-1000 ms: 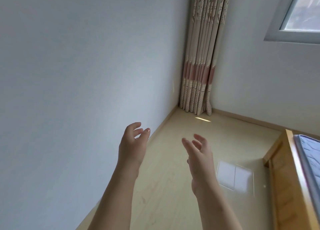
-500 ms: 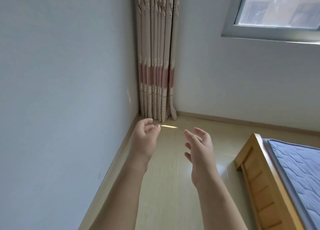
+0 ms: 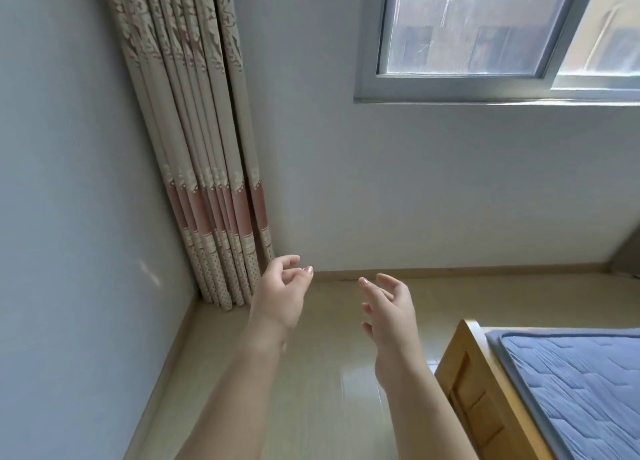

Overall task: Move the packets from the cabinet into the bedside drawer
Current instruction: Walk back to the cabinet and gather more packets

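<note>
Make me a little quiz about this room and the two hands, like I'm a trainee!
1. True or false: the left hand is holding a packet.
2. What colour is the mattress? A blue, B red, C green.
3. Which hand is nearer the bed frame?

Key:
1. False. It holds nothing, and its fingers are loosely curled.
2. A.
3. The right hand.
</note>
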### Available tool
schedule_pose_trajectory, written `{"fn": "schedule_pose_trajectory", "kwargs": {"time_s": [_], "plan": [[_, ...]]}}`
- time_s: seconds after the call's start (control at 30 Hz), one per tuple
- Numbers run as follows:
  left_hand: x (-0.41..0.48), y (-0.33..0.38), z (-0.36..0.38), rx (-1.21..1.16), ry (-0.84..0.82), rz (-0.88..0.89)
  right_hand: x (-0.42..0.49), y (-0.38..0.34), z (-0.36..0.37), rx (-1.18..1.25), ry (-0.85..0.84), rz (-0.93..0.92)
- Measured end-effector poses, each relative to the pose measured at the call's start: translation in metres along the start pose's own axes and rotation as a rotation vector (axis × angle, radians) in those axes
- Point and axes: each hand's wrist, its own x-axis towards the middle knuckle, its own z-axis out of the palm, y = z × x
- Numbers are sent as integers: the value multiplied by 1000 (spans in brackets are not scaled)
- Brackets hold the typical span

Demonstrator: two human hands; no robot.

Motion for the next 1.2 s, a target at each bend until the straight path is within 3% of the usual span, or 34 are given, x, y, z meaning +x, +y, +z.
{"fn": "schedule_pose_trajectory", "kwargs": {"time_s": [0.47, 0.87, 1.0, 1.2], "plan": [[266, 72, 206, -69, -78, 59, 304, -118, -38, -37, 76, -115], [496, 105, 414, 17, -441, 70, 568, -193, -68, 42, 352, -94], [529, 92, 490, 119, -609, 5, 619, -193, -109, 145, 520, -2], [558, 103, 631, 172, -820, 36, 697, -220, -192, 222, 678, -13]]}}
